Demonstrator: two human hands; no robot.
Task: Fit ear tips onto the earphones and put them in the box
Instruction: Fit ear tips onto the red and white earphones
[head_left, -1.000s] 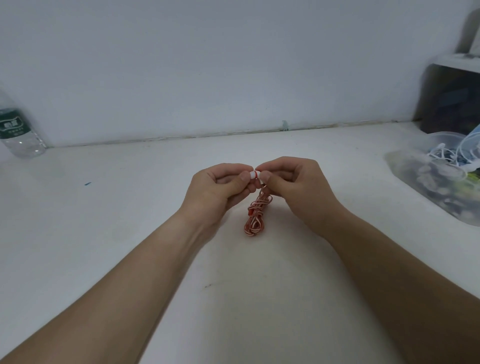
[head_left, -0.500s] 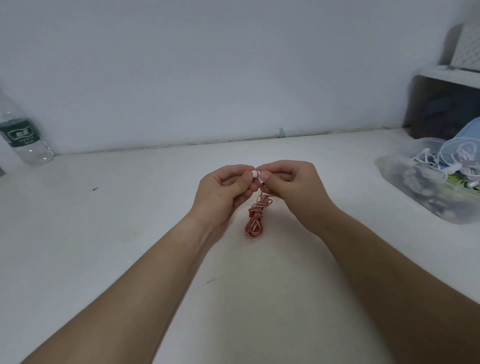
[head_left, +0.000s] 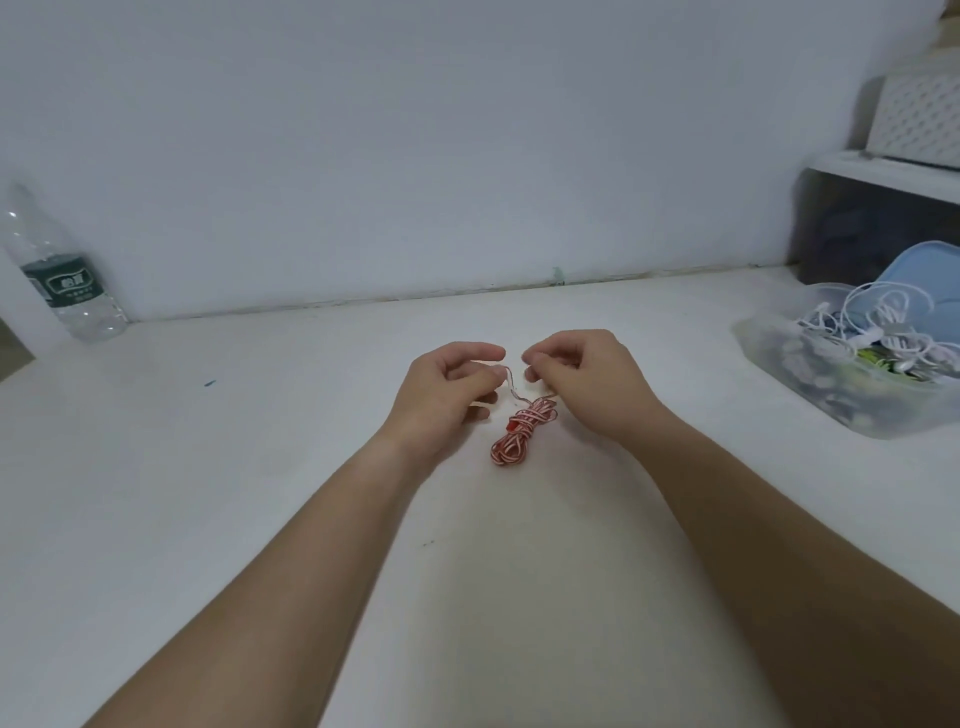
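- One water bottle (head_left: 67, 291) stood far left on the white table (head_left: 234, 493), by the wall (head_left: 415, 156).
- The left hand (head_left: 447, 387) pinched a thin wire of the red-and-white earphones (head_left: 522, 431), bundled between the hands.
- The right hand (head_left: 582, 379) had curled fingers; what they held, and any ear tips, were too small to tell.
- The earphones were not yet in the clear box (head_left: 810, 410), far right.

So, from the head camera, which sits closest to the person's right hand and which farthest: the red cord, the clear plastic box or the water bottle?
1. red cord: bundled on the table right beside the right hand, mid-table.
2. clear plastic box: off to the right side.
3. water bottle: far left, against the wall.
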